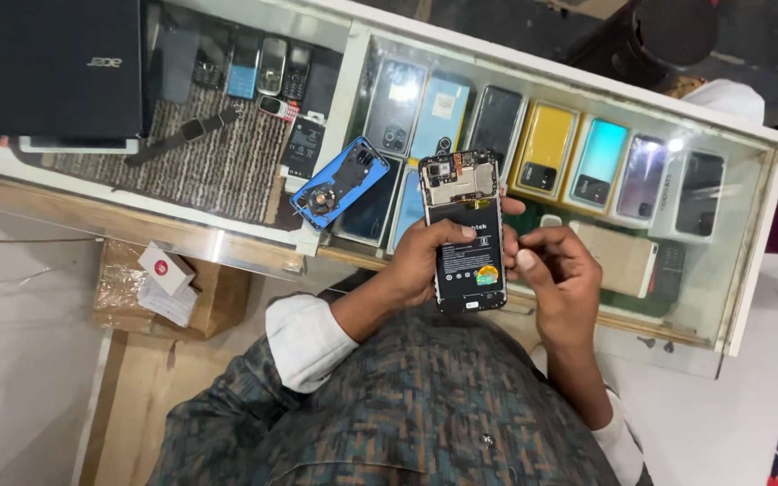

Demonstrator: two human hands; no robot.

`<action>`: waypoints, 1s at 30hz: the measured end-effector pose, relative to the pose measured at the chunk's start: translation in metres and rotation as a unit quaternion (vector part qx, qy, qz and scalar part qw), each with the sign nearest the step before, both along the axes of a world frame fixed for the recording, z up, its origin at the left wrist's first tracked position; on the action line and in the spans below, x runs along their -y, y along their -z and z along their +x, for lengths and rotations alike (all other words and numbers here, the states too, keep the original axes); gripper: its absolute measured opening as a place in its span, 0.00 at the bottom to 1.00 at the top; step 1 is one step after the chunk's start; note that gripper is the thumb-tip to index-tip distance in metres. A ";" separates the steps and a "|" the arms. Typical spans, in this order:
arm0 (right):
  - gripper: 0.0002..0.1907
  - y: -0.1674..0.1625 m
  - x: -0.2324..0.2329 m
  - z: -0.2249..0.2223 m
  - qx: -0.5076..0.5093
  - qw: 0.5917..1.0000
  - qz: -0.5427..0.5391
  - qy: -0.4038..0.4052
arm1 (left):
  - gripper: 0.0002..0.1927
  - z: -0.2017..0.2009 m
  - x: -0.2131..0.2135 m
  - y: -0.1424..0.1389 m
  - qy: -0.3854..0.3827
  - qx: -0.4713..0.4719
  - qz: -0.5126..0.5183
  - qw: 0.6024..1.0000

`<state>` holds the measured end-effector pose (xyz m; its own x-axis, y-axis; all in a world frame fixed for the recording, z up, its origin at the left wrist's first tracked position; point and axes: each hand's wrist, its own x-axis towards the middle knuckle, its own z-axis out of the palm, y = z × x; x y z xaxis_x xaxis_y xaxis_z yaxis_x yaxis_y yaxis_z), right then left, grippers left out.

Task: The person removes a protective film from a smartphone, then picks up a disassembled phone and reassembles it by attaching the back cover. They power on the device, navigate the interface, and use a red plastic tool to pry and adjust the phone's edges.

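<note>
Both hands meet over the glass counter (749, 270): left hand (429, 256) clasps the opened phone (464, 229) upright, long axis pointing away, while right hand (556, 270) fingers pinch together beside its right edge

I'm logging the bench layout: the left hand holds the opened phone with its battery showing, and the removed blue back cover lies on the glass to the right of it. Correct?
Not quite. The head view shows the blue back cover lying on the glass counter to the left of the opened phone, not the right. The left hand does hold it, battery showing.
</note>
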<state>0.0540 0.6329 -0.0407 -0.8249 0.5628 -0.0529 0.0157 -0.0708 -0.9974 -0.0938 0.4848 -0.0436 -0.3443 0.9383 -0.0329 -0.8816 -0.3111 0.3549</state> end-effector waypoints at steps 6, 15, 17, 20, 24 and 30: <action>0.19 0.005 0.034 -0.016 0.016 1.000 -0.011 0.015 | 0.31 -0.021 0.017 0.014 0.030 -0.015 0.004 0.999; 0.27 0.009 0.049 -0.040 0.069 0.997 0.025 0.021 | 0.35 -0.032 0.014 0.023 0.030 0.072 0.129 0.989; 0.28 0.010 0.050 -0.043 0.061 0.997 0.025 0.032 | 0.40 -0.036 0.013 0.021 0.043 0.076 0.138 0.987; 0.29 0.008 0.049 -0.047 0.059 0.997 0.015 0.045 | 0.43 -0.042 0.011 0.021 0.057 0.060 0.125 0.989; 0.25 -0.001 0.051 -0.055 0.042 0.978 0.199 0.050 | 0.37 -0.039 0.005 0.034 0.044 0.071 0.097 0.992; 0.09 -0.009 0.065 -0.060 0.060 0.946 0.319 0.007 | 0.28 -0.028 0.004 0.071 0.000 0.106 0.064 0.992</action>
